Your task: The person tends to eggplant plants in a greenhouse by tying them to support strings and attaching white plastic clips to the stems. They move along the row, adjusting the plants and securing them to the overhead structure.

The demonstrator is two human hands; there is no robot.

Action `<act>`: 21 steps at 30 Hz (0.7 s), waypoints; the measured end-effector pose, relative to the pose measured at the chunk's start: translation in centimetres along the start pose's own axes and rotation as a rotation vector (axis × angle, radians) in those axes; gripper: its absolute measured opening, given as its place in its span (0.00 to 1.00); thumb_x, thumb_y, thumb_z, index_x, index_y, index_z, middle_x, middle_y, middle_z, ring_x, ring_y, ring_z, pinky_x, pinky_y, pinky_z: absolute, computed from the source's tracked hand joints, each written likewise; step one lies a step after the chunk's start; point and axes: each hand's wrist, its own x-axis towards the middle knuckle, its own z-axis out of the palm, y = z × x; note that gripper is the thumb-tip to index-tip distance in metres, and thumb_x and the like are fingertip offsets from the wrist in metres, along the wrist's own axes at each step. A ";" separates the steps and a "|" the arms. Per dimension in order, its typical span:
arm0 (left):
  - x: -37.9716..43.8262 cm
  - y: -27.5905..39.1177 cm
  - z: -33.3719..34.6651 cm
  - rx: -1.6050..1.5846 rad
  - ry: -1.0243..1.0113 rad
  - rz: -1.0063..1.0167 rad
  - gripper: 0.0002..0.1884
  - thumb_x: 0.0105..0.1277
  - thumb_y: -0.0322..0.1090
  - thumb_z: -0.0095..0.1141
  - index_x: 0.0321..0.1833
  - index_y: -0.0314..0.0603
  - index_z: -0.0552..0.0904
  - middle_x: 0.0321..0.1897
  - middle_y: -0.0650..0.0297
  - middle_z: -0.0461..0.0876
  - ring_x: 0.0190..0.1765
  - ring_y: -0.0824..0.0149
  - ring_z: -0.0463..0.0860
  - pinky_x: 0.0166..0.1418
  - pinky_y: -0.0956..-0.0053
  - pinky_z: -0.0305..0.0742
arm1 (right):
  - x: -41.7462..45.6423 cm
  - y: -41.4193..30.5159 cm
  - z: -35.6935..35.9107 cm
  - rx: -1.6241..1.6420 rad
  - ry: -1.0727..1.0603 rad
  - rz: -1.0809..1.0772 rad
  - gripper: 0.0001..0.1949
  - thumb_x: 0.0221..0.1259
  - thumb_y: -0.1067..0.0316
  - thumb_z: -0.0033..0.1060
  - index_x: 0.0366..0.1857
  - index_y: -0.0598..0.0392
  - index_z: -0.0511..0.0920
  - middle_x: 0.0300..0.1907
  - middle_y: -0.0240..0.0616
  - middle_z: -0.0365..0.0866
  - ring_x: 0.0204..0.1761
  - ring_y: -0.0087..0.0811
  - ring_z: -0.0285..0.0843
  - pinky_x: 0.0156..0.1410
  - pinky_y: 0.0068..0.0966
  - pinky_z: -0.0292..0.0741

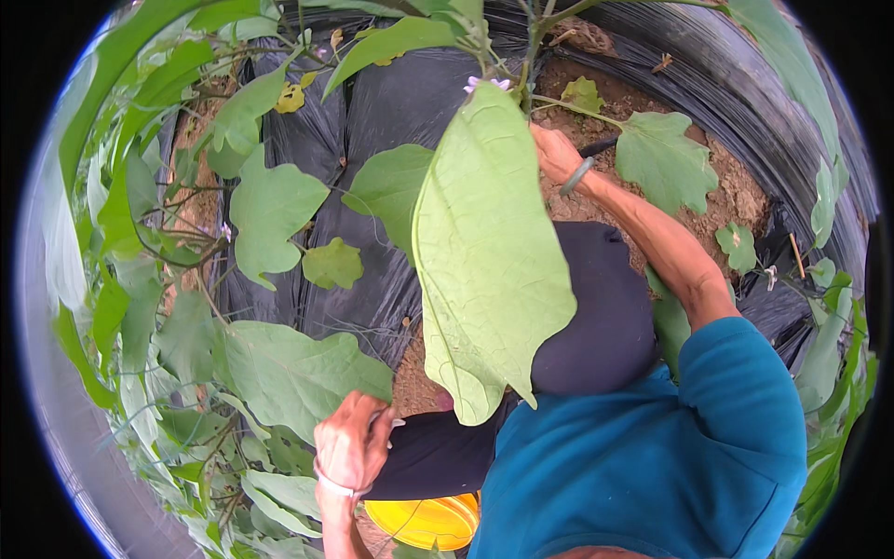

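A large pale green eggplant leaf (492, 251) hangs close to the camera, in front of my lap. Behind its right edge is my right hand (557, 155), wearing a grey-green bangle (577, 176); its fingertips are hidden, near the base of a plant stem (529, 73). My left hand (351, 441), with a white bracelet (338, 485), is curled beside my knee at the tip of a broad eggplant leaf (300, 374). Something small and pale shows at its fingertips, too little to name.
Black plastic mulch (391, 105) covers the bed ahead, with bare soil (733, 182) to the right. A yellow bucket (422, 520) stands below my left knee. Dense eggplant plants (140, 279) line the left side, and more foliage (824, 349) grows at the right.
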 end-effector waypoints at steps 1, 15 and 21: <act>2.7 -0.5 1.3 0.004 -0.063 0.131 0.05 0.58 0.29 0.61 0.29 0.37 0.78 0.27 0.55 0.78 0.25 0.50 0.79 0.31 0.60 0.72 | 0.0 -1.8 -0.6 0.034 -0.034 0.102 0.15 0.73 0.57 0.39 0.32 0.58 0.69 0.19 0.45 0.71 0.24 0.47 0.73 0.33 0.40 0.67; 30.3 11.0 15.7 -0.230 0.333 0.438 0.13 0.72 0.41 0.48 0.49 0.41 0.78 0.24 0.49 0.81 0.32 0.47 0.82 0.35 0.59 0.73 | -3.0 -0.1 -1.6 0.013 0.025 -0.034 0.13 0.62 0.68 0.49 0.47 0.61 0.73 0.20 0.57 0.74 0.26 0.58 0.74 0.32 0.48 0.67; 33.2 12.4 16.3 -0.288 0.364 0.470 0.16 0.71 0.43 0.49 0.30 0.37 0.71 0.22 0.48 0.75 0.31 0.40 0.76 0.33 0.51 0.67 | -3.1 0.7 -2.1 0.146 0.012 0.075 0.17 0.52 0.72 0.52 0.48 0.61 0.76 0.20 0.54 0.76 0.26 0.54 0.78 0.33 0.42 0.71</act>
